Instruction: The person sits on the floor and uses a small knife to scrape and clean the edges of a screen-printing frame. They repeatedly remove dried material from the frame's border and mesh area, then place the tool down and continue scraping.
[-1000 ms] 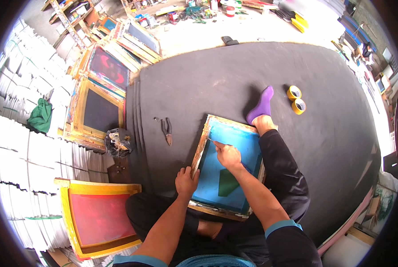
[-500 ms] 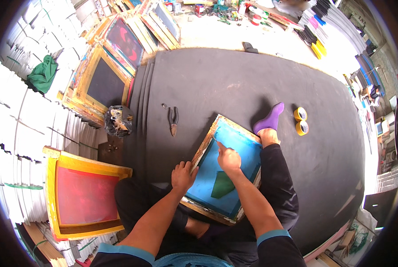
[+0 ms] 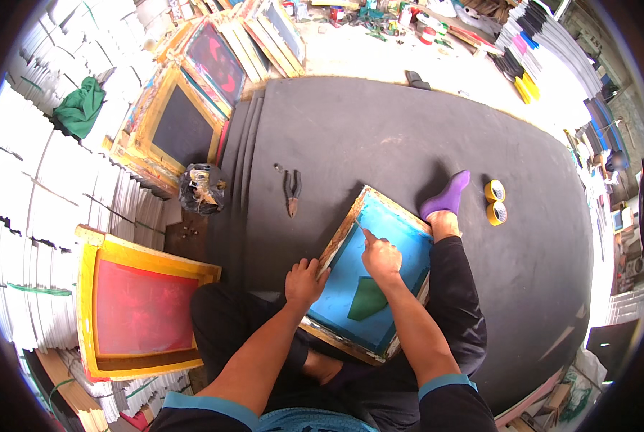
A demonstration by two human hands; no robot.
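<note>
A wooden screen-printing frame with blue mesh lies tilted across my lap, between my legs. My left hand grips its left rail, fingers draped over the wood. Over the upper part of the mesh is my right hand, index finger stretched toward the upper left corner and the other fingers curled. Something thin and pale shows by that fingertip, too small to name. A dark green patch shows on the mesh beside my right wrist.
Pliers lie on the dark mat left of the frame; two yellow tape rolls lie to the right. At left are a yellow frame with red mesh, a black plastic bag, leaning frames and white stacks.
The whole scene has shifted slightly to the right in the picture. Both hands keep nearly the same places on the frame.
</note>
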